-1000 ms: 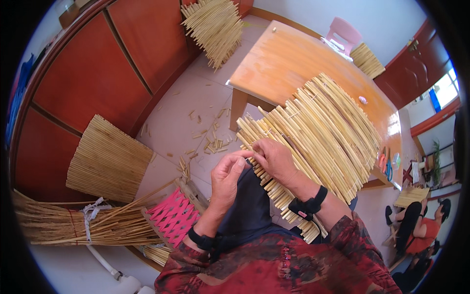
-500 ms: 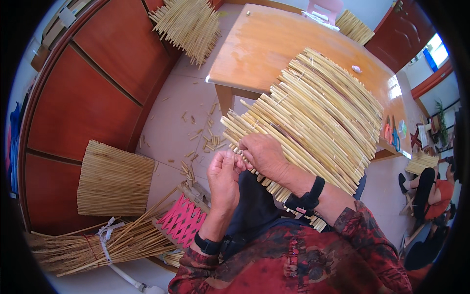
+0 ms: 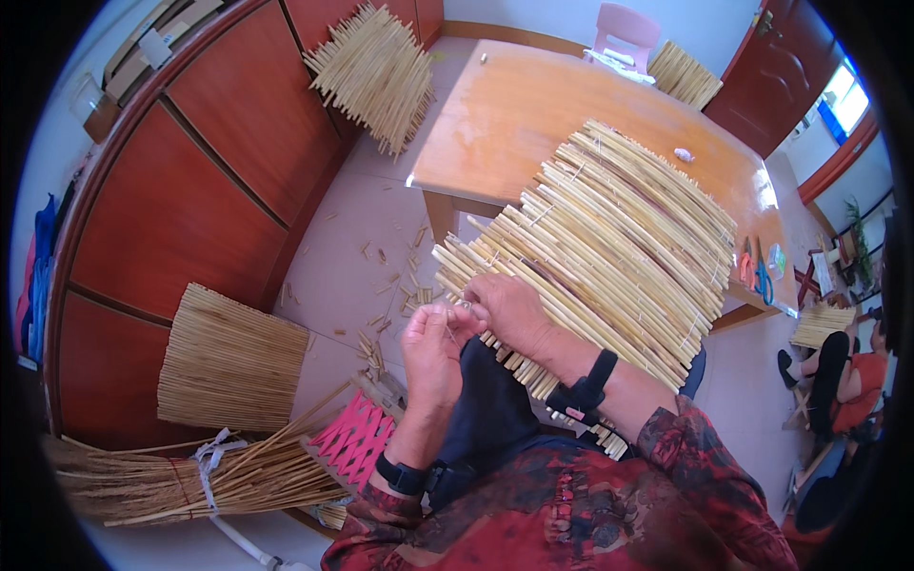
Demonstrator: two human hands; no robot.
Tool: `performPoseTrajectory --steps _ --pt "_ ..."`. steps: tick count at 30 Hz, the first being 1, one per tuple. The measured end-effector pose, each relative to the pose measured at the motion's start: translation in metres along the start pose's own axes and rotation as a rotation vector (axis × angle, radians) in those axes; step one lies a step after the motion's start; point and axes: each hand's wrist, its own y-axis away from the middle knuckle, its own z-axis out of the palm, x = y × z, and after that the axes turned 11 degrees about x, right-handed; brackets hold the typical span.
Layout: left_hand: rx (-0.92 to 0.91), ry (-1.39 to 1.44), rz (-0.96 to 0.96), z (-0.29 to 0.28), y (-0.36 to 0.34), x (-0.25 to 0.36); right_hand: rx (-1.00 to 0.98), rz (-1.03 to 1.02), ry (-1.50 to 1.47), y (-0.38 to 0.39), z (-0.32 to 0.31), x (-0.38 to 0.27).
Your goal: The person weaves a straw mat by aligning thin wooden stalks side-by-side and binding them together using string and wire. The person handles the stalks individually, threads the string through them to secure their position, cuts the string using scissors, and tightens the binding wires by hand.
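A mat of pale reed stalks (image 3: 619,238), tied across with white string, lies partly on the table and hangs over its edge toward my lap. Against the mat's near left corner, my right hand (image 3: 511,311) has its fingers curled down and pinched. My left hand (image 3: 434,352) is just left of it, thumb and fingers pressed together, fingertips meeting those of the right. Whatever lies between the fingertips is too thin to make out; it may be string. Dark straps circle both my wrists.
An orange-brown table (image 3: 476,124) carries scissors (image 3: 764,276) at its right edge. Cut stalk pieces (image 3: 371,352) litter the floor at left. A finished-looking mat (image 3: 233,357) leans on red cabinets (image 3: 181,200); a bundle of long stalks (image 3: 171,481) lies below. A person (image 3: 847,381) sits far right.
The whole view has shifted slightly, with the table and mat a little lower. My hands stay together at the mat's corner, the left fingers now drawn in more tightly.
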Motion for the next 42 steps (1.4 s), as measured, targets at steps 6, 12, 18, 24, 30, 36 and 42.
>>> performPoseTrajectory --steps 6,12,18,24,30,36,42 --pt "-0.034 -0.311 -0.199 -0.044 0.023 0.030 -0.030 0.239 -0.312 0.027 -0.046 -0.010" --pt "-0.383 -0.180 -0.430 -0.008 0.074 0.050 -0.546 0.010 -0.566 0.067 -0.082 -0.046" --pt "-0.377 0.106 -0.268 0.059 0.100 0.057 -0.481 0.063 -0.968 0.090 -0.092 -0.071" --pt "-0.297 0.119 -0.043 0.078 0.082 0.069 -0.496 0.367 -1.004 0.106 -0.168 -0.042" --pt "-0.245 0.145 0.010 0.061 0.055 0.069 -0.074 0.507 -0.744 0.148 -0.246 0.013" --pt "-0.256 -0.019 -0.095 0.064 0.066 0.036 0.294 0.598 -0.585 0.164 -0.269 0.027" --pt "-0.250 -0.043 -0.235 0.058 0.081 -0.003 0.605 0.606 -0.842 0.169 -0.265 0.046"
